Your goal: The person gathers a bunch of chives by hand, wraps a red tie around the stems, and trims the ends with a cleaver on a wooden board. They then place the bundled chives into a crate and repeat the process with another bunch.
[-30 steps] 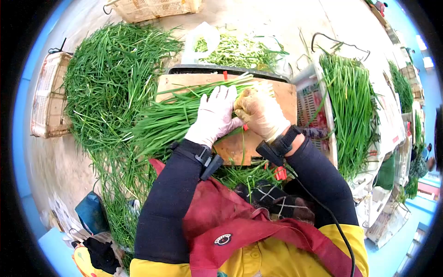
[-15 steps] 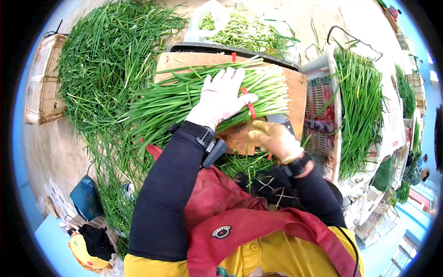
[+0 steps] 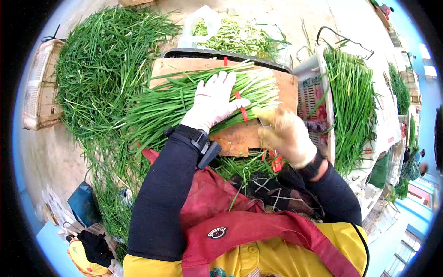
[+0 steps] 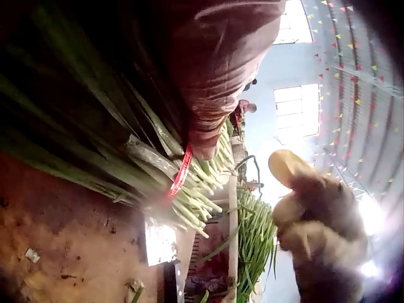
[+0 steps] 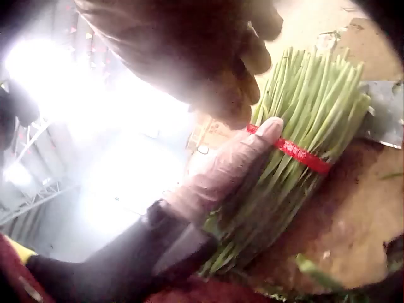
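A bundle of garlic chives (image 3: 170, 99), pale stem ends to the right, lies on a wooden board (image 3: 240, 141). A red band (image 3: 243, 111) wraps the stems. My gloved left hand (image 3: 212, 99) rests across the bundle with its fingers stretched, and its thumb (image 5: 268, 132) lies by the band. Off to the right of the bundle is my gloved right hand (image 3: 290, 136), raised and blurred. Its fingers (image 4: 293, 167) are loosely bent, with nothing seen in them. A knife (image 4: 161, 240) lies on the board beside the stem ends, its blade partly under them.
A crate of chives (image 3: 348, 111) stands to the right. Loose chives (image 3: 110, 64) are heaped at the left by another crate (image 3: 42, 85). Behind the board, a plastic bag (image 3: 203, 23) sits beside cut stem pieces (image 3: 240, 37). Red bands (image 3: 276, 162) hang near the lap.
My right hand has left the stem ends, dropped toward the board's near edge, then risen to the right. The left hand stays on the bundle; the red band has come into view.
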Demonstrator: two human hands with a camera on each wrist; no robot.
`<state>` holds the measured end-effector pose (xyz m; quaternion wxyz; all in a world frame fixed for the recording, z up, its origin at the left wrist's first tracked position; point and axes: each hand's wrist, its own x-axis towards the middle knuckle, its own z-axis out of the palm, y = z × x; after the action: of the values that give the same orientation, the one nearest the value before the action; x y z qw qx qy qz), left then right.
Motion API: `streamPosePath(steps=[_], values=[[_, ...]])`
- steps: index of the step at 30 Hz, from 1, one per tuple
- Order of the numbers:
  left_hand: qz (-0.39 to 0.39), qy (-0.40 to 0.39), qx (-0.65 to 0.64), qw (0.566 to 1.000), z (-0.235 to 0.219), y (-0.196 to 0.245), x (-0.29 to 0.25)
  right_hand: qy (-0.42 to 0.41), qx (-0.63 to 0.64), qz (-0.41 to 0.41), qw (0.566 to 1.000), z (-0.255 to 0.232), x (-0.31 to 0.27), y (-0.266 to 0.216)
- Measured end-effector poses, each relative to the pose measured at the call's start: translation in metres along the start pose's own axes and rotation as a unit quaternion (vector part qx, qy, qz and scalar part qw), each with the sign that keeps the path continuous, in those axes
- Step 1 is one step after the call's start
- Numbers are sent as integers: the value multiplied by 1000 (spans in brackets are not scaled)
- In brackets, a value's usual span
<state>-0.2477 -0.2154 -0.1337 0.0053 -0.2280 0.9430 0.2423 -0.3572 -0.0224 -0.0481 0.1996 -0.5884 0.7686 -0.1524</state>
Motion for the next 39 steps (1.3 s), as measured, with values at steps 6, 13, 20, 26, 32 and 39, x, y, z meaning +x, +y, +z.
streamPosePath(steps=[6,13,20,26,32,39], values=[[15,33,7,999,-3,0,-1,4,114,140,983,26,50,16],[32,53,14,998,-2,-1,0,67,73,-5,995,34,82,14],[-27,-14,-5,1000,-14,13,1,73,17,-56,996,26,108,12],[-74,-87,29,993,-18,17,6,-26,58,-47,997,8,153,16],[-17,54,1,998,5,6,3,-135,-160,46,977,44,191,56],[-38,-3,13,999,-7,3,12,-201,-107,81,970,32,181,59]])
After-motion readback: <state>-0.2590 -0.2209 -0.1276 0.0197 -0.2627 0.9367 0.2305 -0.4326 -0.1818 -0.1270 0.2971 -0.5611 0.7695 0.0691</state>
